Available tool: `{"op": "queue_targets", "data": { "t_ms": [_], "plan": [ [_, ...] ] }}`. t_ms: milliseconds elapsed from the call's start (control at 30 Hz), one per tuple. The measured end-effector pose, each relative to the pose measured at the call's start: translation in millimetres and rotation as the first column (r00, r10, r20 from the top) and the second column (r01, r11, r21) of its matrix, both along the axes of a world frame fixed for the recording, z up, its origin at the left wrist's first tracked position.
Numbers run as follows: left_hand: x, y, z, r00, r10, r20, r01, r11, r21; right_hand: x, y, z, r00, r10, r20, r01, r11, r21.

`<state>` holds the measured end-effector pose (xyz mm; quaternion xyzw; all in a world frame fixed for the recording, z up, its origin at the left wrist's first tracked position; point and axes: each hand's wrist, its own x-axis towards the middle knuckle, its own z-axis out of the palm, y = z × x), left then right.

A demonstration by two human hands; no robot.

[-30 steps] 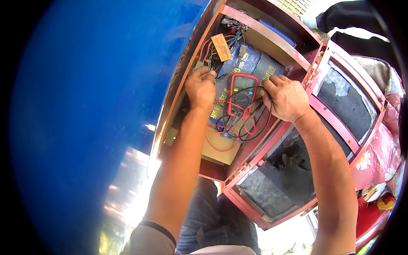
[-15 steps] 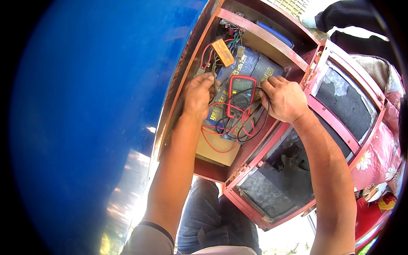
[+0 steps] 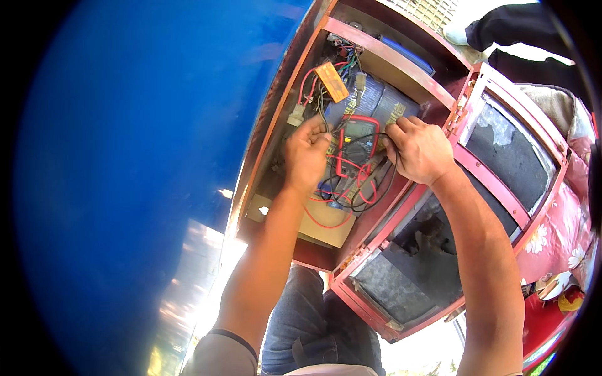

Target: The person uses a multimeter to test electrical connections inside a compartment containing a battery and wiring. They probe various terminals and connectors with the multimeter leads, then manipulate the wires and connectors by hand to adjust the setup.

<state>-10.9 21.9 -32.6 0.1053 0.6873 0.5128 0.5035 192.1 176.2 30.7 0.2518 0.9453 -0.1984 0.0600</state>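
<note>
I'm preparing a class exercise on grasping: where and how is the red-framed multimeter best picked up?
Probably by both long side edges at its screen end, coming from above. The multimeter lies face up, so those edges offer opposite surfaces to pinch; the screen end looks less covered, while the leads loop across its lower half and could snag.

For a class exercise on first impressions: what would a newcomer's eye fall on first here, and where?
Probably the broad blue panel filling the picture's left. Next, the red-rimmed multimeter lying in the open red metal box, between the left hand and the right hand. Above the left hand, an orange block stands out among coloured wires.
</note>
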Motion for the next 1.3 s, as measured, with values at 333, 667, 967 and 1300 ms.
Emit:
{"op": "queue_targets", "data": {
  "t_ms": [333,667,967,1300],
  "plan": [
    [18,-9,28,0.612,-0.402,-0.681,0.311,0.914,-0.261,1,1,0,1.0,0.011,0.014,-0.011,1.0,0.0],
    [-12,45,21,0.581,-0.241,-0.778,0.277,0.957,-0.089,0,1,1,0.999,0.006,0.039,-0.006,1.0,-0.003],
    [-12,85,25,0.609,-0.294,-0.737,0.198,0.956,-0.218,-2,1,2,1.0,0.004,0.009,-0.004,1.0,-0.006],
    [-2,93,42,0.689,-0.379,-0.618,0.23,0.923,-0.309,-3,2,4,1.0,-0.002,0.009,0.002,1.0,-0.026]
  ]
}}
